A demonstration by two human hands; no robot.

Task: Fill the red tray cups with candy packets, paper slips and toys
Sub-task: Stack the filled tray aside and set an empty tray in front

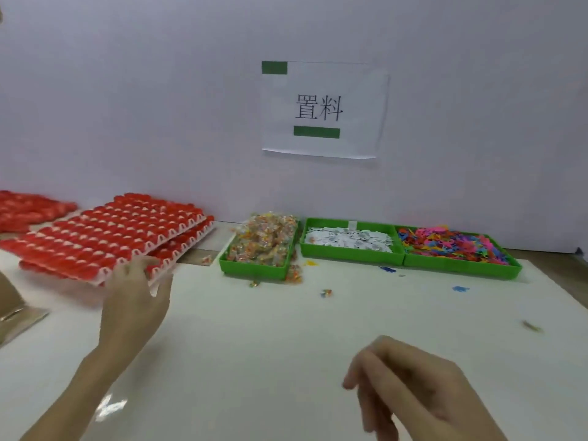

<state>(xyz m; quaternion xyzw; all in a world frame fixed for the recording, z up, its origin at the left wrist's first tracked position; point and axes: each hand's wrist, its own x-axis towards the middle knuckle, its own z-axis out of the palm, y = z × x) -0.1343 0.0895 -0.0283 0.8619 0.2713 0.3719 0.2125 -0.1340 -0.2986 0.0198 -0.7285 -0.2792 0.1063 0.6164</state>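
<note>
At left of frame the left hand lays relaxed, spread fingers on the near corner of the stacked red trays, apparently to draw one forward, while the right hand hovers empty, loosely curled, over the bench before three green supply bins.

White paper sign hangs on the pale wall, w/ black characters "置料" in the middle, one green block at its top-left corner, one green bar under the characters. Sign's bottom edge curls off the wall a bit. White table sheet lies well below the sign. Brown tabletop strip shows below-left of the sign, btwn wall and sheet. Shiny flat object, blurred, far lower-left of the sign at the frame edge.
</note>
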